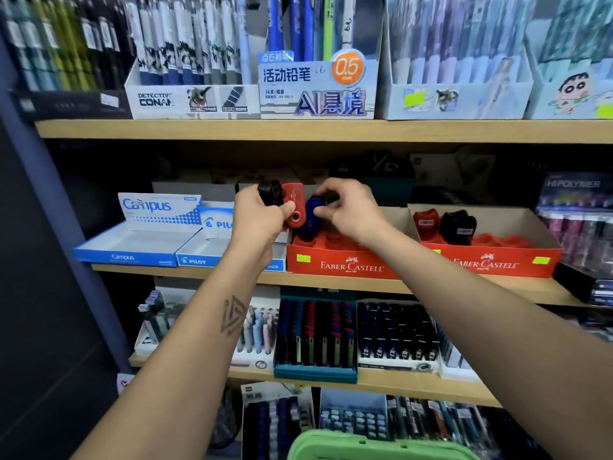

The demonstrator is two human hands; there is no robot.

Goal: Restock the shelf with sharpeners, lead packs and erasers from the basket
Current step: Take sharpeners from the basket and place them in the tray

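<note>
One blue sharpener in right grip

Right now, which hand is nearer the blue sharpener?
Right. The right hand pinches the blue sharpener; the left hand sits just beside it, holding red and black sharpeners.

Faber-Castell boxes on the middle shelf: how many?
2. The left Faber-Castell box sits below both hands; the right Faber-Castell box is beside it, holding a red sharpener and a black sharpener. Others could be hidden behind.
</note>
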